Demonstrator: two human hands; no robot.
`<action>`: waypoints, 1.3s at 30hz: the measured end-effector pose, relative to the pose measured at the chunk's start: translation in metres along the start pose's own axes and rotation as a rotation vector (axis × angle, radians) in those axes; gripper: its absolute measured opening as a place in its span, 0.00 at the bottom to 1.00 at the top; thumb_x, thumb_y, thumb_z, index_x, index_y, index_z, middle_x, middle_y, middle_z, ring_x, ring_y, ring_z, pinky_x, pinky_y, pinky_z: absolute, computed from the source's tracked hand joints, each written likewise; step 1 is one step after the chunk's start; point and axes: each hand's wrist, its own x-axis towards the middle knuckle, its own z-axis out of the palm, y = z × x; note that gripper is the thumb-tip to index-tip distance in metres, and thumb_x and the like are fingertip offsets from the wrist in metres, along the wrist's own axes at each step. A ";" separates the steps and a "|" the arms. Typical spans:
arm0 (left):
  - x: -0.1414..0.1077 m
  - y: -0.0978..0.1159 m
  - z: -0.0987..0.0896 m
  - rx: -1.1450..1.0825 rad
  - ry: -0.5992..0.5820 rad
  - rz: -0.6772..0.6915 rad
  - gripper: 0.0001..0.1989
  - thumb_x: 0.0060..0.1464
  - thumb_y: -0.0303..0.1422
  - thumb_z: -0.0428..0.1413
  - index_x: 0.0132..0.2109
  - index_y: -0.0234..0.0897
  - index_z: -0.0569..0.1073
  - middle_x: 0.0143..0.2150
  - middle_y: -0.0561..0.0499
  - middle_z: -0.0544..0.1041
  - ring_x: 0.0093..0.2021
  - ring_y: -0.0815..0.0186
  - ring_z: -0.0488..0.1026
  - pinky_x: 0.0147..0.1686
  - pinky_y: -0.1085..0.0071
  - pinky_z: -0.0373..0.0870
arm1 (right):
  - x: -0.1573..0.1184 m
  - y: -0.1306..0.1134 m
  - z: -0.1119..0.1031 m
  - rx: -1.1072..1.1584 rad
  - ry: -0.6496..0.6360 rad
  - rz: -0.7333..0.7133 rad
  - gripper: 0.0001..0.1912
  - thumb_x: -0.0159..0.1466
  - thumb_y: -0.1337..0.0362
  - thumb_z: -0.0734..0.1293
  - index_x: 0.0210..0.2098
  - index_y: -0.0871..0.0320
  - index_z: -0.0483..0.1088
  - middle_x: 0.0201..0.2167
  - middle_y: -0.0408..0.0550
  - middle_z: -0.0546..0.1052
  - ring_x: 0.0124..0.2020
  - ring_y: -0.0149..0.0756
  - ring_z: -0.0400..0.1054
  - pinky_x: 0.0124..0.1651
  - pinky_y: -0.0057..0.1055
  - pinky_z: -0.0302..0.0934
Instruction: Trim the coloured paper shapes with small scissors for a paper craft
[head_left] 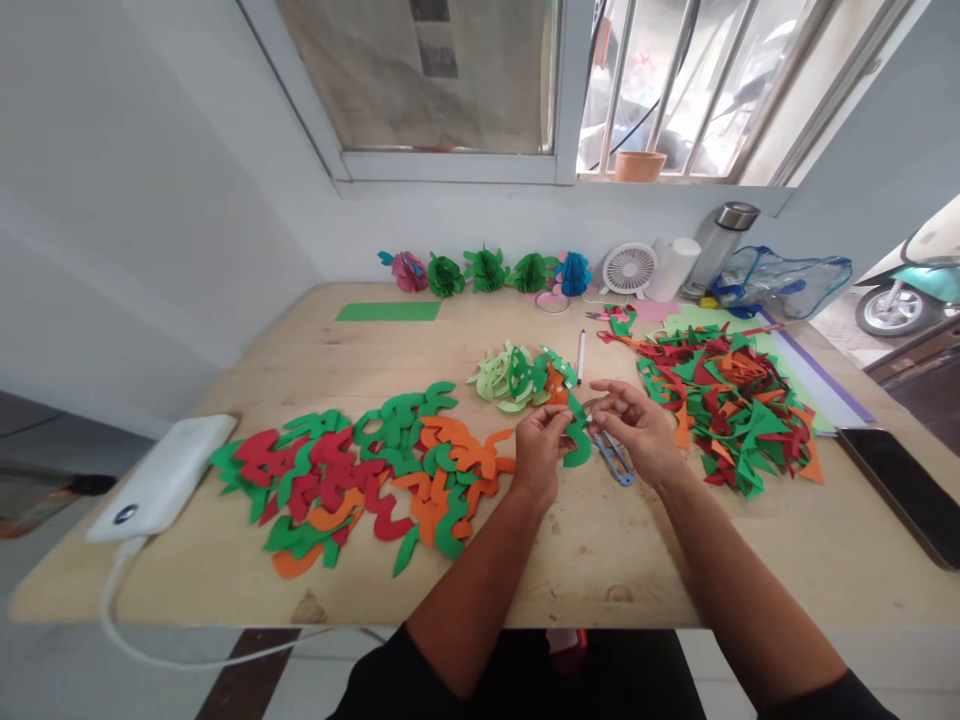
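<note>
My left hand [541,440] pinches a curved green paper cutout [577,445] between thumb and fingers, above the table. Close by on the right, my right hand [634,425] has its fingers loosely curled and apart beside the cutout; I make out nothing in them. Under the right hand, blue-handled snips [616,465] lie on the table, their upper end partly hidden. Just beyond the hands are a pile of pale green cutouts [495,375] and white-dotted green pieces [525,372]. A large heap of red, green and orange cutouts [330,470] spreads to the left.
Pointed paper scraps [742,400] pile up at right, near a black phone [904,490]. A white pen [581,355] lies beyond the hands. Folded paper figures [487,270], a small fan [630,270] and a bottle [724,245] line the back. A white power bank [169,480] sits at left.
</note>
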 end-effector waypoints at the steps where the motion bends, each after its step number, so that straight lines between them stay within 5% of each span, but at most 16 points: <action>1: -0.001 0.001 0.000 0.008 -0.002 -0.012 0.11 0.34 0.35 0.62 0.26 0.32 0.72 0.21 0.54 0.71 0.19 0.75 0.65 0.20 0.78 0.60 | 0.000 0.000 0.000 -0.016 0.045 -0.031 0.19 0.55 0.60 0.69 0.46 0.55 0.67 0.25 0.42 0.72 0.26 0.30 0.67 0.30 0.29 0.64; 7: -0.005 0.006 0.001 0.142 -0.084 -0.029 0.07 0.34 0.32 0.60 0.22 0.33 0.71 0.17 0.56 0.68 0.16 0.76 0.60 0.17 0.79 0.55 | 0.001 0.000 0.000 -0.290 0.219 -0.236 0.18 0.57 0.63 0.66 0.47 0.54 0.66 0.27 0.43 0.73 0.28 0.32 0.67 0.34 0.32 0.65; 18: -0.002 0.006 -0.006 0.221 -0.189 -0.076 0.05 0.36 0.31 0.59 0.24 0.33 0.72 0.17 0.55 0.69 0.13 0.76 0.60 0.15 0.78 0.50 | -0.004 -0.003 0.002 -0.767 0.187 -0.467 0.16 0.60 0.65 0.62 0.48 0.52 0.67 0.30 0.45 0.76 0.33 0.36 0.70 0.41 0.35 0.64; 30: -0.001 0.012 -0.007 0.166 -0.230 -0.133 0.06 0.35 0.31 0.58 0.24 0.34 0.71 0.18 0.54 0.69 0.15 0.75 0.63 0.16 0.77 0.52 | -0.001 -0.001 -0.002 -0.836 0.051 -0.590 0.17 0.61 0.68 0.62 0.49 0.52 0.68 0.30 0.47 0.76 0.33 0.38 0.69 0.38 0.37 0.63; 39: -0.001 0.011 -0.007 0.170 -0.249 -0.136 0.06 0.35 0.32 0.57 0.24 0.34 0.70 0.17 0.55 0.68 0.15 0.75 0.62 0.15 0.78 0.49 | -0.002 -0.002 -0.003 -0.862 0.065 -0.643 0.17 0.61 0.68 0.62 0.50 0.52 0.68 0.30 0.48 0.76 0.34 0.39 0.69 0.39 0.37 0.62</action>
